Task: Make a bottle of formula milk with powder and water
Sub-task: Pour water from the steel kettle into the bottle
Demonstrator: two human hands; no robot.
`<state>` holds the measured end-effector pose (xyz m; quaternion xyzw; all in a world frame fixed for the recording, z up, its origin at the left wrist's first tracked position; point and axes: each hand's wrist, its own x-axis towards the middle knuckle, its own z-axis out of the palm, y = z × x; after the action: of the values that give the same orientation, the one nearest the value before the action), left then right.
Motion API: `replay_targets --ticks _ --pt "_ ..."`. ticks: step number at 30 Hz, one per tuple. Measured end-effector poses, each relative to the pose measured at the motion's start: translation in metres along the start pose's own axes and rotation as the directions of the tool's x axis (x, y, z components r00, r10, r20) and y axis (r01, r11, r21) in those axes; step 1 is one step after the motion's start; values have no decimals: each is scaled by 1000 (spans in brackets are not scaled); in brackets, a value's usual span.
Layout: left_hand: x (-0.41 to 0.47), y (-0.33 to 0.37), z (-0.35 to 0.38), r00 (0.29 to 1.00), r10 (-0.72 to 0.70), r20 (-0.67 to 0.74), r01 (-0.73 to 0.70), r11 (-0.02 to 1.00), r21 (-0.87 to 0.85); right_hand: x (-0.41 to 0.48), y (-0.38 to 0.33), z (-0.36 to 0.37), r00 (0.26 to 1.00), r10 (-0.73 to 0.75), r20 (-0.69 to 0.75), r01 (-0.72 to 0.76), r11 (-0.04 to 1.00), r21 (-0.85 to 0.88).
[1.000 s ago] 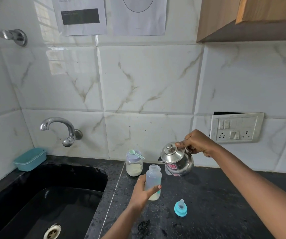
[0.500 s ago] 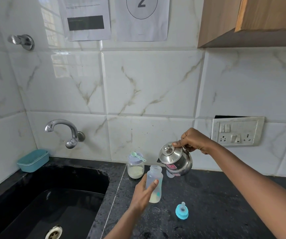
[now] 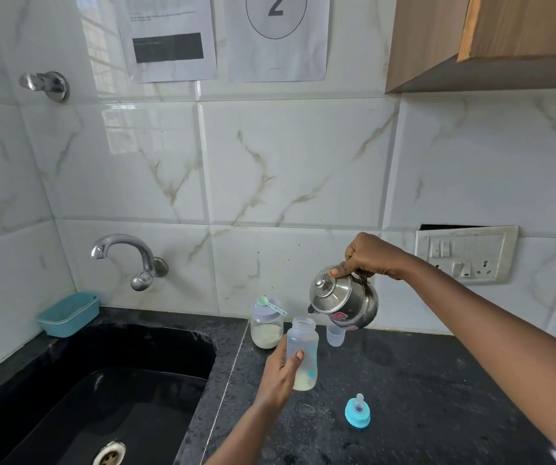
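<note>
The left hand (image 3: 278,374) holds a clear plastic baby bottle (image 3: 302,350) with no top on. Its fingers (image 3: 298,359) are curled round the side of the bottle. A little pale, milky stuff sits at the bottom of the bottle. The bottle is at the edge of the black speckled counter (image 3: 420,380), close to the sink, but I cannot tell if its bottom touches the counter.

The right hand (image 3: 367,256) grips the handle of a small shiny steel kettle (image 3: 343,298), with the thumb on the rim of the lid. The kettle is up in the air and tipped to the left. Its spout is right over the open mouth of the bottle.

Just behind the bottle stands a glass jar with a pale purple lid (image 3: 266,325), with white powder in the bottom. A small green scoop (image 3: 271,304) lies on the lid. A little clear cup (image 3: 335,334) stands under the kettle. A round blue bottle top with a teat (image 3: 357,411) stands on the counter, to the right of the bottle and nearer the person.

To the left is a black sink (image 3: 102,391) with a silver tap (image 3: 129,256) on the wall above it. A blue-green plastic tub (image 3: 68,313) sits at the back corner of the sink.
</note>
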<state>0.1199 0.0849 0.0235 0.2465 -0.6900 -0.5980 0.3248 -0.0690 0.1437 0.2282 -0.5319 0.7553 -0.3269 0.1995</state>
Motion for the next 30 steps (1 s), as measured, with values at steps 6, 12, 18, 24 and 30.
replay_targets --ticks 6,12,18,24,30 --pt "2 1 -2 999 3 -34 -4 999 -36 -1 -11 -3 1000 -9 10 10 998 -70" --pt "-2 5 -1 999 35 -26 -36 999 -34 0 -20 -5 1000 -26 9 27 994 -102" --pt "-1 5 -3 997 71 -42 -74 996 -52 0 -26 -9 999 -29 15 30 995 -100" --pt "1 2 -2 996 74 -45 -78 992 -96 -1 -31 -12 999 -24 31 27 995 -92" --pt "2 2 1 994 94 -55 -100 989 -107 -1 -33 -14 999 -26 30 29 995 -96"
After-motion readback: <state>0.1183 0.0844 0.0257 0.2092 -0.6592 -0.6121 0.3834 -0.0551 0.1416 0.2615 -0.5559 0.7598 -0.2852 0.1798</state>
